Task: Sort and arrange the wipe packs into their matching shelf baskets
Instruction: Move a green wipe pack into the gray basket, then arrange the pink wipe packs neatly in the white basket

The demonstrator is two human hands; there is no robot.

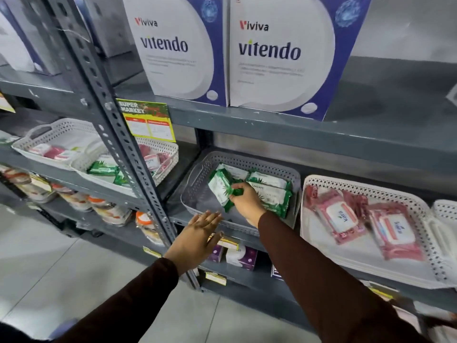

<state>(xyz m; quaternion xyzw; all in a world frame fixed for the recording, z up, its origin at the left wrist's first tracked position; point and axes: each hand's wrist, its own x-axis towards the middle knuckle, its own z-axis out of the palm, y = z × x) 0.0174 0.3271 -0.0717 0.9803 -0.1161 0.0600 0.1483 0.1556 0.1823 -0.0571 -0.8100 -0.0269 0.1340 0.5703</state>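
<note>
Left hand flat, fingers spread, at the grey basket rim. Right hand pinches a green wipe pack by its crimped end, inside the basket. Pack looks light, soft, slippery film; take it at the seam. Behind it: about three more green packs. White basket alongside: two pink packs.

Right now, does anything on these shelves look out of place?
Yes. In the left white basket, green packs share space with pink packs, so it is mixed. The grey basket holds only green, the right basket only pink.
</note>
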